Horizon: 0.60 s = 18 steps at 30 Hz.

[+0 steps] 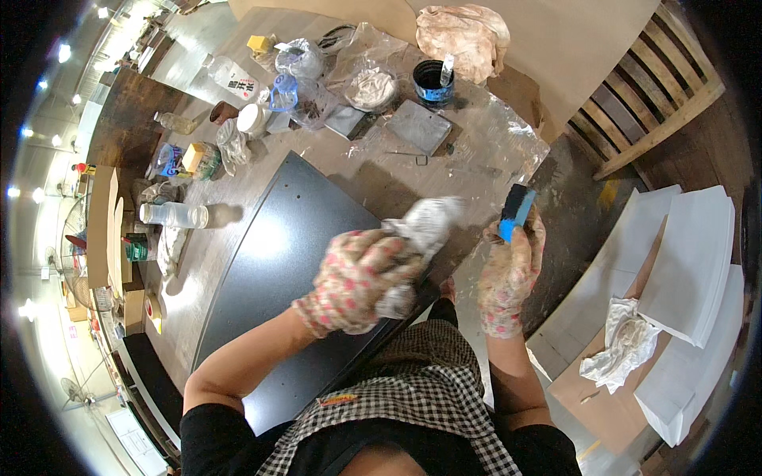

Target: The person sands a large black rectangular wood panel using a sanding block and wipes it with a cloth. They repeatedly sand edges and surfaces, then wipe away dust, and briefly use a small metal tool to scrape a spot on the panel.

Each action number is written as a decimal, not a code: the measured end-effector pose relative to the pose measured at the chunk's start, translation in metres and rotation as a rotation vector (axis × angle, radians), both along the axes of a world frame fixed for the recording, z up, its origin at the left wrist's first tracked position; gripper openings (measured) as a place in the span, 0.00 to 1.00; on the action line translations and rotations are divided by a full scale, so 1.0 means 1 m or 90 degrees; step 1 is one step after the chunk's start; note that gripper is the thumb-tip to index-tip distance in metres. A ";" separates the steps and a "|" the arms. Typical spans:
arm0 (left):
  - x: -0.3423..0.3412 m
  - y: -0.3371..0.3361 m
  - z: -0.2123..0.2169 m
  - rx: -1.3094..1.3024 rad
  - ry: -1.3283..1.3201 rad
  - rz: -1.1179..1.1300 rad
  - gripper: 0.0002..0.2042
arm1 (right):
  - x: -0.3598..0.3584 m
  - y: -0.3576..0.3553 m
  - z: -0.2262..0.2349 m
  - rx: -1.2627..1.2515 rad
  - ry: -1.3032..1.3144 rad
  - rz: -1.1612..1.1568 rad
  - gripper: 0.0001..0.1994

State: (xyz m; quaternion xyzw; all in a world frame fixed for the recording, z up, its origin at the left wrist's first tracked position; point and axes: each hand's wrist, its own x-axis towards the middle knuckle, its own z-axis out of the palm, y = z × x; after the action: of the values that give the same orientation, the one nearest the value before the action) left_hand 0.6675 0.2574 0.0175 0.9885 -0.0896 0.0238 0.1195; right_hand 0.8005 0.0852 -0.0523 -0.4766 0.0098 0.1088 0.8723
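Observation:
A crumpled white cloth [429, 226] is bunched in my left hand [361, 278], which wears a stained white glove with pink dots. The cloth is slightly blurred and hangs over the edge of a glossy black panel [278, 230]. My right hand [512, 274], in a similar soiled glove, is raised off to the right. Between its fingers and thumb it pinches a small block [517, 208], black on one side and blue on the other, like a sponge. The panel lies on the worktable [476, 127], its near edge close to my checked apron.
Across the table's far side are a dark pot with a brush [433, 83], a flat grey slab [419, 127], a white rag bowl [371, 89] and a stained cloth bundle [463, 40]. Bottles [175, 215] stand left. White boards [686, 270] and a slatted wooden piece [651, 87] are right.

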 end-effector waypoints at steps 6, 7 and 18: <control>-0.012 0.009 0.001 -0.023 -0.046 0.127 0.37 | 0.001 -0.013 -0.003 -0.035 -0.001 0.003 0.26; -0.018 0.015 0.001 0.001 0.009 0.148 0.38 | -0.001 -0.013 -0.001 -0.045 0.003 -0.005 0.27; -0.050 0.034 0.029 0.133 0.147 0.328 0.26 | -0.016 -0.017 0.004 -0.019 -0.073 0.031 0.26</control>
State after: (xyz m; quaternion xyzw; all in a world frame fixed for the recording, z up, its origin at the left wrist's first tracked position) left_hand 0.6174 0.2910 0.0467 0.9818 0.1766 -0.0686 0.0163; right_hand 0.7850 0.0679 -0.0487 -0.4951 -0.0501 0.1022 0.8613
